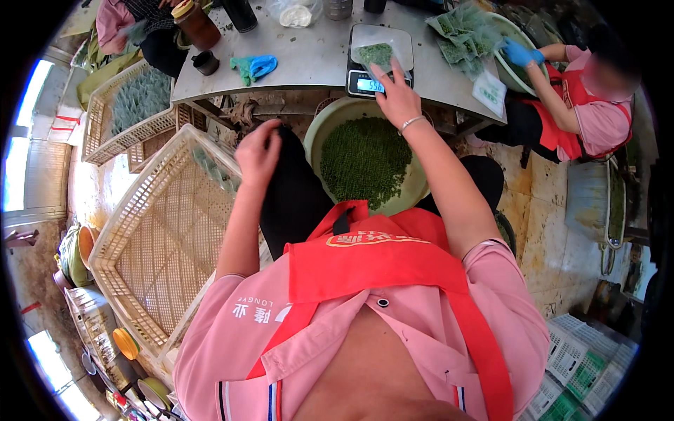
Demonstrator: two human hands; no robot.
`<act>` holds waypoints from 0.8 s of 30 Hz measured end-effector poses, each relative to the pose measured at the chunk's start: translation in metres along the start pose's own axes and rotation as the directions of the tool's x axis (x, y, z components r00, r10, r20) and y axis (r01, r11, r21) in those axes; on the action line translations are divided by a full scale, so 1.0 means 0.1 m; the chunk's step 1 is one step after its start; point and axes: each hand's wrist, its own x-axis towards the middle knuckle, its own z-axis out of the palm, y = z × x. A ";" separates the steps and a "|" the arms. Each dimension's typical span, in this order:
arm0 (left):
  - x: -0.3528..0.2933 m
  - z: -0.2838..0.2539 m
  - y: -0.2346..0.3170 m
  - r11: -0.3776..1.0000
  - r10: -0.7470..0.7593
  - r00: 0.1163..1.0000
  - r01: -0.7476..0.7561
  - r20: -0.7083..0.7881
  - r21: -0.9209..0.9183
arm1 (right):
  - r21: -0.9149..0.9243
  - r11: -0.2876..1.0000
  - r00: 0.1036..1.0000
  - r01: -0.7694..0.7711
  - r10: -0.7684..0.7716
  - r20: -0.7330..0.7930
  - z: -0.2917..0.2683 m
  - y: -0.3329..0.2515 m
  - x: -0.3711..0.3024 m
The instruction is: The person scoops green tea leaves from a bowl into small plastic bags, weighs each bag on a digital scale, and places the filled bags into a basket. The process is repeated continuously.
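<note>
Green pieces show through the small clear bag (373,55) lying on the scale (365,85), near the front edge of the table (309,56). I judge the step in hand to be weighing. My right hand (399,97) reaches over the lit display, two fingers spread apart by the bag; I cannot tell whether they press on it. My left hand (258,152) hangs loosely curled near the left knee, nothing visible in it. The next move, in my judgement, calls for fingers clear of the pan and a settled reading, then a light pinch to lift or correct the bag.

Count from my station: one scale; one bag on it; one tub (314,151) of green pieces between the knees; a second tub (510,78) beside the co-worker (597,112); two large crates (168,238) clearly visible at left. The heaped bags (465,35) at right overlap too much to count.
</note>
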 end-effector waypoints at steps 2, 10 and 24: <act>0.09 0.26 0.10 0.997 0.076 0.994 -0.076 0.083 -0.011 | -0.056 0.998 1.000 -0.024 0.024 0.000 -0.04 0.02 0.26; 0.12 0.85 0.18 0.993 0.091 0.932 -0.059 0.350 -0.102 | 0.096 0.994 0.961 0.056 -0.028 -0.274 0.31 0.20 0.14; 0.05 1.17 0.59 0.397 0.045 0.619 0.709 0.784 -0.583 | 0.769 0.538 0.938 -0.345 0.224 0.265 0.17 -0.16 -0.74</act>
